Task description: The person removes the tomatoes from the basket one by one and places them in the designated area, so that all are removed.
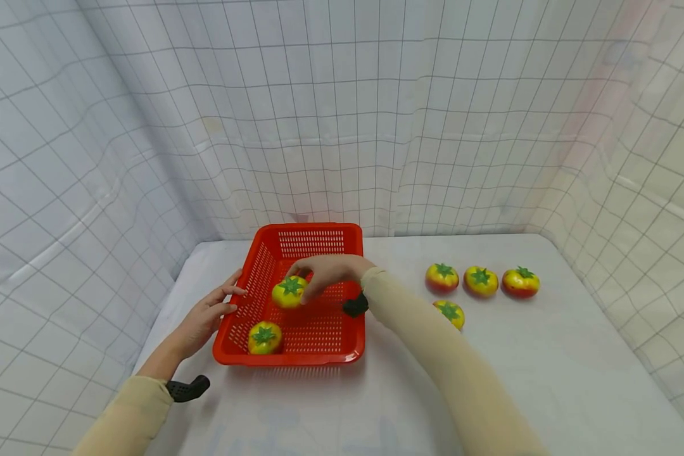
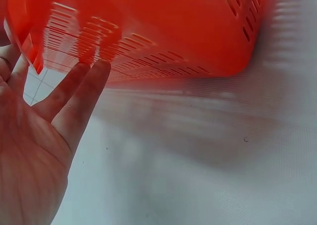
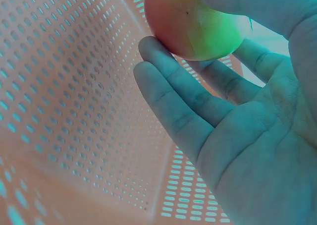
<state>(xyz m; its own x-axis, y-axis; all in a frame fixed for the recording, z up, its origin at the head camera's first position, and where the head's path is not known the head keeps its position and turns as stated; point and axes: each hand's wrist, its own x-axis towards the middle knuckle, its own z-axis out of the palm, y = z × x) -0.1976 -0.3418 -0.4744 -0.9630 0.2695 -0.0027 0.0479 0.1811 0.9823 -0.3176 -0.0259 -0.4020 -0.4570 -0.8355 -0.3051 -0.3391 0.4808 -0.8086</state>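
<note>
A red plastic basket (image 1: 319,359) with slotted walls stands on the table. My right hand (image 1: 333,271) is over its inside and pinches a yellow-red tomato (image 1: 289,293) with a green leafy top between thumb and fingers. The right wrist view shows this tomato (image 3: 190,24) against the fingertips, above the basket floor. Another tomato (image 1: 265,338) lies in the basket's near left corner. At the left wall, my left hand (image 1: 202,320) grips the rim. Two of its fingers (image 2: 81,98) stretch along the wall's outer side in the left wrist view.
Three tomatoes sit in a row on the right of the white table (image 1: 524,361), among them the middle tomato (image 1: 481,282). A further tomato (image 1: 450,313) lies nearer, partly behind the right sleeve (image 1: 433,348). White gridded curtains (image 1: 342,114) enclose the table's back and sides.
</note>
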